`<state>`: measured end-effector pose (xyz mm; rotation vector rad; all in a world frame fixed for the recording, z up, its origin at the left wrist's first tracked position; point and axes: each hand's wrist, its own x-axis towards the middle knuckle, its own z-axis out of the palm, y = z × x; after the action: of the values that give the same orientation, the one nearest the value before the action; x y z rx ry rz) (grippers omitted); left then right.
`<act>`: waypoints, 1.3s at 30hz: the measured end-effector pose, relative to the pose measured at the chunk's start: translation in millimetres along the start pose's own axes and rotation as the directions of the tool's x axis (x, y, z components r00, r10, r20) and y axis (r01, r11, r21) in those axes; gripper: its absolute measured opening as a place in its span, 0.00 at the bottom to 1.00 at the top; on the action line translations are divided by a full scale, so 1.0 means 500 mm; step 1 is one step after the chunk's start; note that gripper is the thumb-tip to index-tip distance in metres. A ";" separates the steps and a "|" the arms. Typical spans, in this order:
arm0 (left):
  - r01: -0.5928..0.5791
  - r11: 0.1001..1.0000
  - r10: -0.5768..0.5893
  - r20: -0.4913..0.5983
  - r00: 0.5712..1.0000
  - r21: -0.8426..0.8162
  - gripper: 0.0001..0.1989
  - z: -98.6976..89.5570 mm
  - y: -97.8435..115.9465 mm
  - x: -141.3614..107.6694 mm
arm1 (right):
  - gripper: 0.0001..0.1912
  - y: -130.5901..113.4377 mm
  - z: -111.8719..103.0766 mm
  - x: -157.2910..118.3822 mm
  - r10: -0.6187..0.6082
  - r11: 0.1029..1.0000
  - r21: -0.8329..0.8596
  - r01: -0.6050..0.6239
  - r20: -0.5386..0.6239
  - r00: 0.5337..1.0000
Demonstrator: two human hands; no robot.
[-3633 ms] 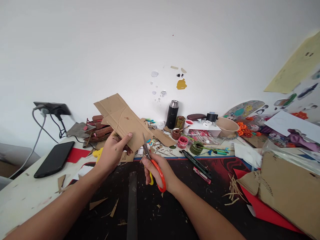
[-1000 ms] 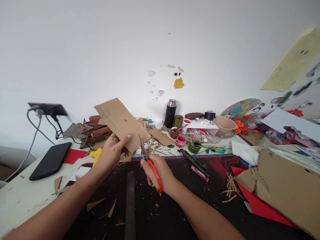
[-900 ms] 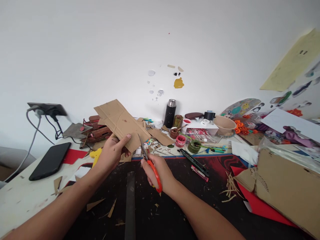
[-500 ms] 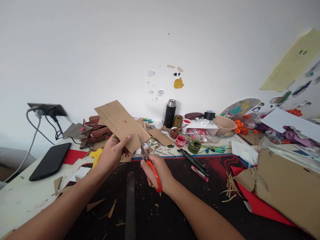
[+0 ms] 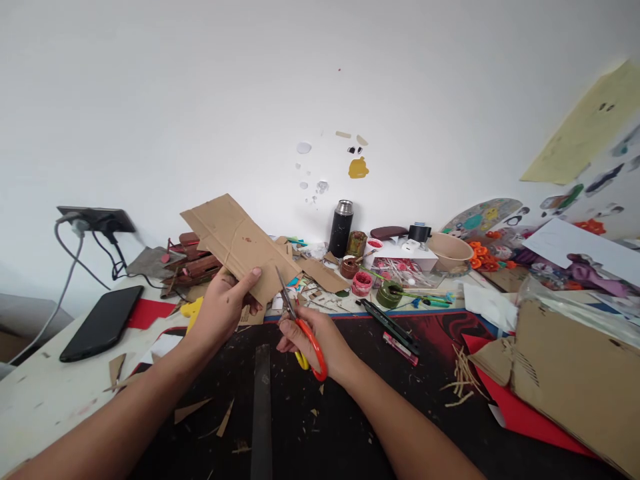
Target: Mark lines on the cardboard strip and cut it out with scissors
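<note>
Head view: left hand (image 5: 233, 297) pinches a cardboard piece (image 5: 240, 233) by its lower edge, thumb flat on the near face, fingers behind. The piece is in the air above the back of the worktop, tilted, roughly rectangular; surface matt brown, with crease lines running across it and a small reddish-brown smudge near the middle. Right hand (image 5: 320, 337) is curled around the scissors (image 5: 317, 345), which have smooth plastic loops, one orange-red, one yellow, and slim metal blades. Blades point up and overlap the lower right part of the cardboard piece; cannot tell whether they have bitten into it.

Below the hands: black mat (image 5: 345, 433), dusted with pale crumbs. On it, a long, flat, dark strip (image 5: 262, 407) with straight sides, and thin pointed cardboard slivers (image 5: 190, 411). Right side of mat: dark green cutter-like tool (image 5: 387, 327), slender; loose tan strands (image 5: 461, 380), fibrous and bent; large cardboard slab (image 5: 575, 373) over a glossy red sheet (image 5: 530, 423).

Behind: cylindrical black flask (image 5: 341, 230), upright, bare metal top; pink-stained pot (image 5: 362, 285); green-smeared jar (image 5: 389, 295); round, smooth beige bowl (image 5: 450, 252).
</note>
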<state>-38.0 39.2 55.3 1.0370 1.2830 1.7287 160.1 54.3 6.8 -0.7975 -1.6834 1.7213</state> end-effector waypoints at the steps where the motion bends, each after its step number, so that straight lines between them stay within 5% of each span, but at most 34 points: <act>1: -0.005 1.000 0.005 0.001 1.000 0.006 0.26 0.001 0.001 -0.001 | 0.32 0.000 0.001 0.000 -0.002 1.000 0.002 0.002 -0.001 1.000; 14: -0.088 0.991 0.088 0.009 0.996 0.098 0.21 0.002 -0.005 -0.012 | 0.31 0.002 0.004 -0.002 0.044 0.998 -0.040 -0.045 -0.010 0.999; 20: -0.001 1.000 0.001 0.007 1.000 -0.005 0.24 0.011 -0.006 -0.010 | 0.31 0.005 0.002 0.001 0.045 0.998 -0.035 -0.045 -0.014 0.999; 39: -0.041 0.998 0.040 0.020 0.999 0.050 0.21 0.018 -0.007 -0.020 | 0.28 -0.012 0.001 -0.008 0.054 0.996 -0.069 -0.057 -0.044 0.998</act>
<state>-25.5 34.2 51.4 1.1133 1.3084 1.7206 162.6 51.0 12.7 -0.9142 -1.7163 1.6786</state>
